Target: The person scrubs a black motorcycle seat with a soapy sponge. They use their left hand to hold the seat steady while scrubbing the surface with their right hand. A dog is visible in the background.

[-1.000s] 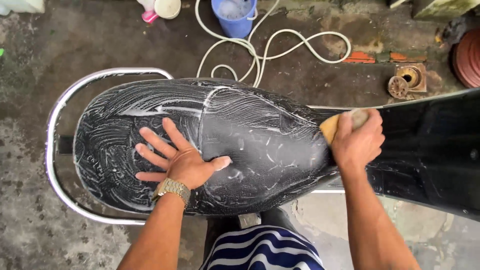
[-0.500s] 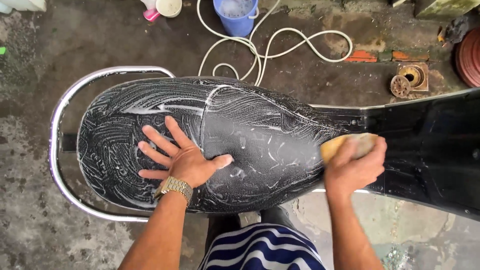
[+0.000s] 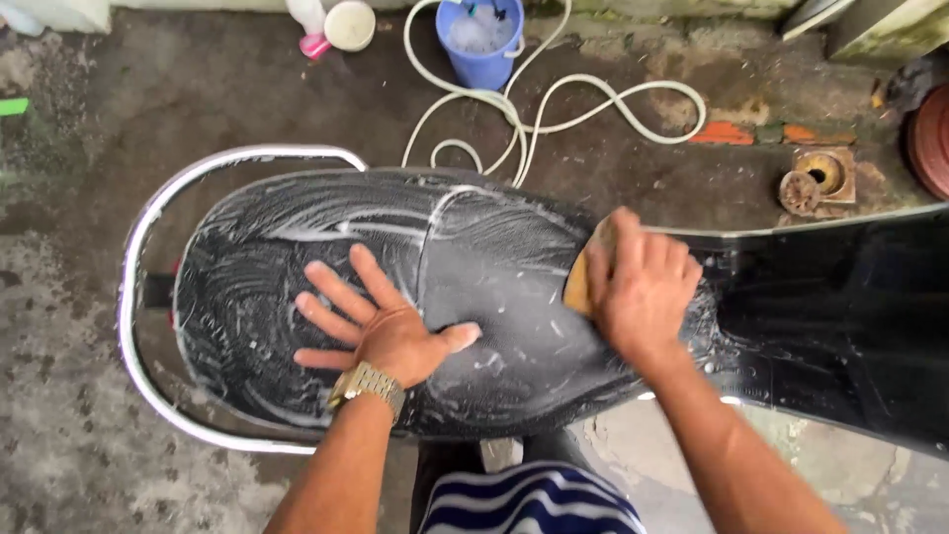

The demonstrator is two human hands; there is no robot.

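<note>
Keep left hand [image 3: 381, 331] splayed flat on soapy black seat [image 3: 297, 247], right hand [image 3: 643, 292] curled around yellow sponge [image 3: 576, 287], scrubbing in overlapping strokes.

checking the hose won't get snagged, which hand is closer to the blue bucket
Right. The right hand, pressing a yellow sponge on the soapy black seat, lies below and right of the blue bucket. The left hand rests flat lower down, farther away.

Your sponge [image 3: 581, 279]: yellow, mostly hidden under right hand, pressed on seat's front end. Your seat [image 3: 297, 247]: black, soap-streaked, lying lengthwise, rear inside chrome rail.
</note>
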